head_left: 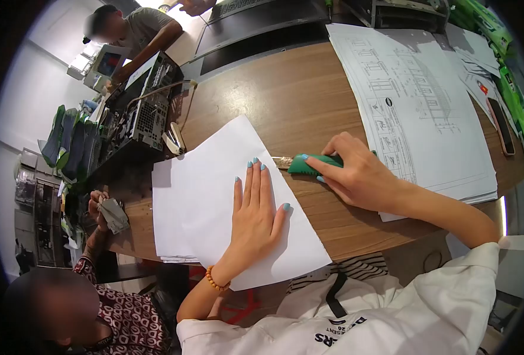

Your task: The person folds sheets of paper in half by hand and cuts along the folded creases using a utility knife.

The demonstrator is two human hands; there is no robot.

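My left hand point(255, 216) lies flat with fingers stretched out on a white sheet of paper point(197, 201), which rests on more sheets at the desk's near edge. In my right hand point(356, 174) is a green utility knife point(306, 165), its blade pointing left. The blade meets the right edge of the sheet, and its tip is hard to make out there. My right forearm passes over the near corner of a stack of printed building drawings point(401, 100).
An opened computer case point(146, 109) and a stapler point(174, 139) stand at the left of the wooden desk point(274, 83). A phone point(500, 126) lies at the far right. A person sits at lower left, a hand point(98, 207) on a grey object; another person point(138, 35) is behind the case.
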